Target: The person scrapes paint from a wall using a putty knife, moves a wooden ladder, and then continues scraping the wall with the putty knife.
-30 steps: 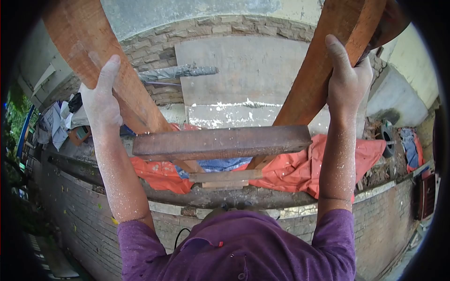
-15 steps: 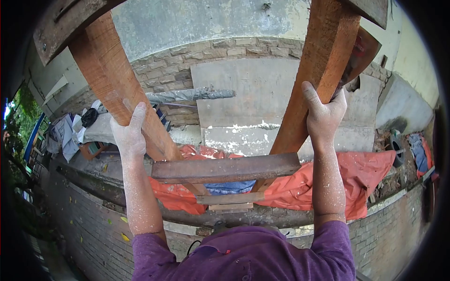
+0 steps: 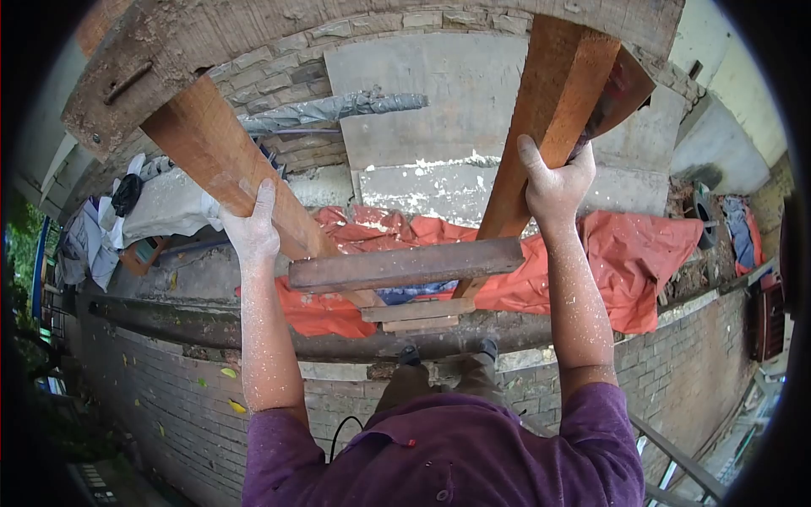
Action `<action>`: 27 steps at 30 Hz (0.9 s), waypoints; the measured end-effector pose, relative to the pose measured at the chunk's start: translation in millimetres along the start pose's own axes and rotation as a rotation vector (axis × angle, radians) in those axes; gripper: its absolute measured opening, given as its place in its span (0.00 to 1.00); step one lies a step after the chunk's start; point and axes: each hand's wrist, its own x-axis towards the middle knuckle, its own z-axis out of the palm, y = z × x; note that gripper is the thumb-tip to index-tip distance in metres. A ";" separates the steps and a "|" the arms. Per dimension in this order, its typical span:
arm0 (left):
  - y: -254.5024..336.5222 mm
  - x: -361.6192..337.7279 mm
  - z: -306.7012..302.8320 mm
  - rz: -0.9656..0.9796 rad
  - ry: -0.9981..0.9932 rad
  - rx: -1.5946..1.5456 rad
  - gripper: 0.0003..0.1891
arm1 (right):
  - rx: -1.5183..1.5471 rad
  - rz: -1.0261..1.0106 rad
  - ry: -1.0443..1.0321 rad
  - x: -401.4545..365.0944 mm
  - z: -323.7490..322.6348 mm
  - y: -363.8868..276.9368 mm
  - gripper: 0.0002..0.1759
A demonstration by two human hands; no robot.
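I am on a wooden ladder, looking down between its two reddish side rails. My left hand point(image 3: 252, 226) grips the left rail point(image 3: 211, 156). My right hand point(image 3: 553, 186) grips the right rail point(image 3: 553, 101). Both hands and forearms are dusted white. A dark rung point(image 3: 405, 264) crosses just below my hands, and two paler rungs point(image 3: 418, 311) lie further down. A rough weathered rung point(image 3: 253, 42) spans the rails above my hands. My feet point(image 3: 448, 351) show below on a lower rung, above my purple shirt point(image 3: 439, 448).
An orange tarp point(image 3: 634, 253) lies on the ground under the ladder beside a long dark pipe point(image 3: 253, 334) and a brick-paved strip point(image 3: 144, 380). A grey slab point(image 3: 448, 93) and a wrapped bundle point(image 3: 338, 108) lean on a brick wall. Clothes point(image 3: 101, 220) are piled at left.
Both hands have slid lower in the view along the rails, and the top weathered rung has come into sight. My feet now show below; the ground looks further away.
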 end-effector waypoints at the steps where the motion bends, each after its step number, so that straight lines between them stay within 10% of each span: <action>1: -7.7 5.3 -4.1 0.023 0.016 -0.019 0.21 | 0.003 0.003 -0.012 -0.6 7.5 2.9 0.26; 27: -18.5 159.8 -23.2 0.084 0.106 0.231 0.18 | -0.104 -0.071 0.081 66.3 150.2 -6.2 0.29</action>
